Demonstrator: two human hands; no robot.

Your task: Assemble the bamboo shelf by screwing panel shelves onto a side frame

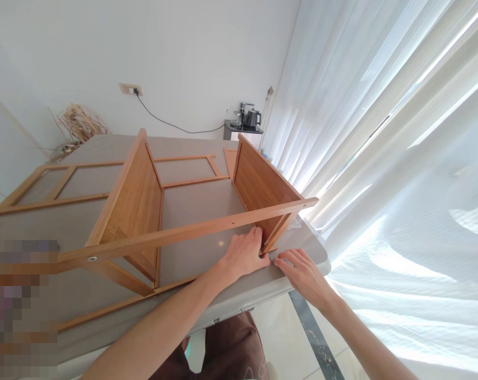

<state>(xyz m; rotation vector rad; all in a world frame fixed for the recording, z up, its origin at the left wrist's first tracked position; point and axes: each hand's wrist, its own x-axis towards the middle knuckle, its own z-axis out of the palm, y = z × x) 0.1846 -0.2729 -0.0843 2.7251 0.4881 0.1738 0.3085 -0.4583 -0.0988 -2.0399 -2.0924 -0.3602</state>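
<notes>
Orange-brown wood makes up the rail-and-panel assembly (142, 216), which stands on the grey bench (191, 253) along its near edge. Two panels rise from it, the left panel (136, 184) and the right panel (263, 182), with an upper rail (199, 231) crossing in front of both and a lower rail (104, 309) lying along the bench below.

The work appears partly done. The upper rail spans both panels, and a round metal fitting (92, 258) shows where it meets the left one. The lower right corner seems to be the joint in hand; whether it is fastened, I cannot tell. Beyond the left panel a ladder-like frame (63, 183) lies flat (it shows on either side of that panel), and by its position it seems left to be stood up and fixed.

The left hand (245, 252) is bent closed around the foot of the right panel, fingers against its inner face. The right hand (300, 269) faces it at the corner, fingers curled, thumb and forefinger pinched on a thin metallic piece (272, 259), too small to identify as screw or tool.
</notes>
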